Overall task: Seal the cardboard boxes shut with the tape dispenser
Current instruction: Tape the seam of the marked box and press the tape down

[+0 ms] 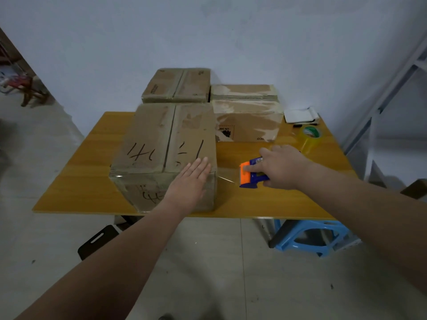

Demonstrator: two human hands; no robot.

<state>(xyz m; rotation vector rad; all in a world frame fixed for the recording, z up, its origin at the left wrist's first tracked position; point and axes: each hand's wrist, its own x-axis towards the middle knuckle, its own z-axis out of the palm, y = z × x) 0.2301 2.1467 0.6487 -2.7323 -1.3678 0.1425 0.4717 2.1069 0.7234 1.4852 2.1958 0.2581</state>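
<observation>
Near box: a big cardboard box on the left half of the table, flaps closed. It has dark handwriting on its top and near side, and clear tape glints along its near top edge.
Left hand: lies flat on the near right corner of the near box. The fingers are straight and close together, and the palm lies over the edge.
Right hand: right of the near box, curled round the tape dispenser. The forefinger is stretched along the dispenser's orange front.
Tape dispenser: blue body with an orange front, low over the table. It is near the right side of the near box but apart from it.
Tape strip: thin and clear, taut from the near right corner of the near box to the dispenser's front.
Far left box: behind the near box by the wall, closed, with a seam down the middle of its top.
Right box: just beside the far right of the near box. It has shiny tape patches and upside-down print on its near side.
Far right box: behind the right box; whether the two touch cannot be told.
Table: yellow wooden top.
Tape roll: clear yellowish roll with a green core, on the table beyond the right hand.
White pad: at the far right corner of the table.
Blue stool: on the floor under the table's near right edge.
</observation>
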